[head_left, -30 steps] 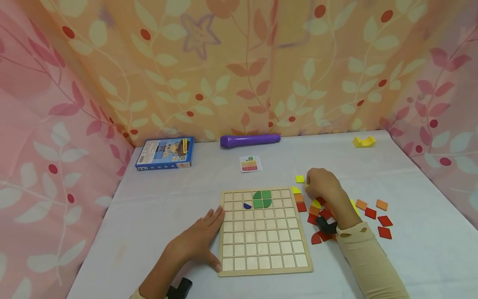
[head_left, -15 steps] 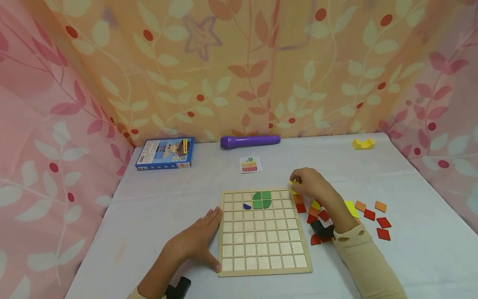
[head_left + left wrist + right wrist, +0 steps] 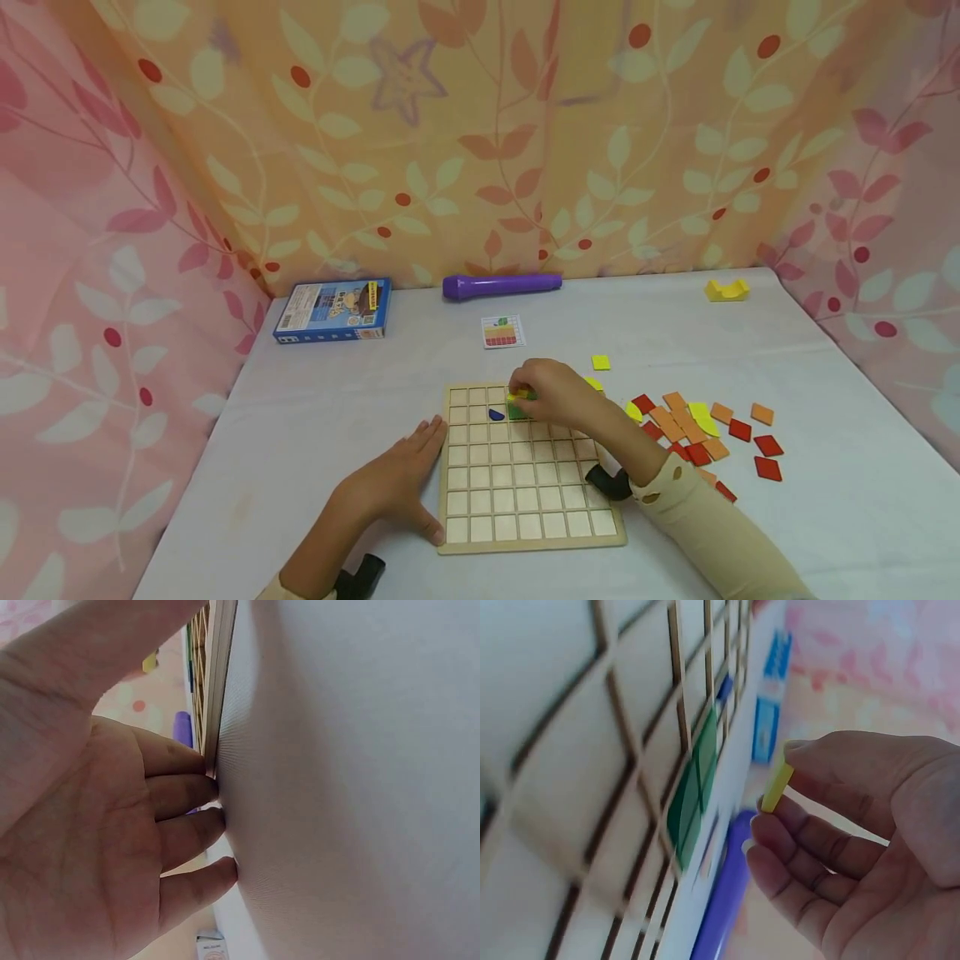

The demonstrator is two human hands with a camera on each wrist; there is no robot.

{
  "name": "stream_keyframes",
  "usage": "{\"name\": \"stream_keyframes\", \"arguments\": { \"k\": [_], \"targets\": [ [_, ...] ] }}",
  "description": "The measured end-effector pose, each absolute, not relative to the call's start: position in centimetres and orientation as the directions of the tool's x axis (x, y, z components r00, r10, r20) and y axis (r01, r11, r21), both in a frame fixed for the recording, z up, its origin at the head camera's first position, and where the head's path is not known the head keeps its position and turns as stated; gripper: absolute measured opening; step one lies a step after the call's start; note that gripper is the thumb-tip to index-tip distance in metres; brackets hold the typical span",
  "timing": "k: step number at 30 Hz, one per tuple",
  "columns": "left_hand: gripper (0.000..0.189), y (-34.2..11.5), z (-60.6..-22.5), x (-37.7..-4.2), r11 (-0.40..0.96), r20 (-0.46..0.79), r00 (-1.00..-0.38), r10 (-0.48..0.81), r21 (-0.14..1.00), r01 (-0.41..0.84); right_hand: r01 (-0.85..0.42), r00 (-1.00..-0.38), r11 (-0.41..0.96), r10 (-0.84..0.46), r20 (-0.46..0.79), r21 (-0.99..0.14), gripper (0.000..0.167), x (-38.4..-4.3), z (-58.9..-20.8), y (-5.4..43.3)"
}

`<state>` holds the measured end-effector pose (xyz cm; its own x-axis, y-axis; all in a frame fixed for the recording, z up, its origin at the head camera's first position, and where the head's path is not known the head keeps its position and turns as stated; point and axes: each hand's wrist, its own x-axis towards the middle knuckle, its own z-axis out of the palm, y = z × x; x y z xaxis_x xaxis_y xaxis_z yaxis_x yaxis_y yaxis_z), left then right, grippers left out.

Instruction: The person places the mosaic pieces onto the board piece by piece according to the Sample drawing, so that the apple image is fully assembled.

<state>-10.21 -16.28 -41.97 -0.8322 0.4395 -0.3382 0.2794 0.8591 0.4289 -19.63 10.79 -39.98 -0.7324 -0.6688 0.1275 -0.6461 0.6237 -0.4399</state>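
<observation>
A wooden grid board (image 3: pixel 532 548) lies on the table. Along its left edge rests my left hand (image 3: pixel 397 471), fingers extended, thumb at the lower left corner. In the left wrist view those fingers touch the cloth beside the board's side. My right hand (image 3: pixel 558 396) is over the board's upper part and pinches a yellow tile (image 3: pixel 778 786) between thumb and fingertips, held above the surface. Green tiles (image 3: pixel 697 784) fill cells just below that hand, which partly hides them in the head view. Left of them is a small blue half-round tile (image 3: pixel 496 414).
Red, orange and yellow tiles (image 3: pixel 678 425) lie scattered right of the board. A yellow square tile (image 3: pixel 601 362) sits beyond its upper right corner. Farther back are a pattern card (image 3: pixel 502 332), a purple tube (image 3: pixel 502 286), a blue box (image 3: pixel 333 309) and a yellow notched block (image 3: pixel 727 290).
My right hand has moved left from the tiles beside the board to above the green tiles, carrying a yellow tile. My left hand has stayed at the board's left edge.
</observation>
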Motion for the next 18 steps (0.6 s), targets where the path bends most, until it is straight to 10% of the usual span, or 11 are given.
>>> {"name": "stream_keyframes", "arguments": {
  "k": [18],
  "targets": [
    [0.142, -16.3, -41.4, -10.0, 0.849, -0.332, -0.827, 0.454, 0.442, 0.289, -0.804, -0.540, 0.506, -0.841, 0.029, -0.312, 0.007, -18.3, -41.5, 3.4]
  ]
}}
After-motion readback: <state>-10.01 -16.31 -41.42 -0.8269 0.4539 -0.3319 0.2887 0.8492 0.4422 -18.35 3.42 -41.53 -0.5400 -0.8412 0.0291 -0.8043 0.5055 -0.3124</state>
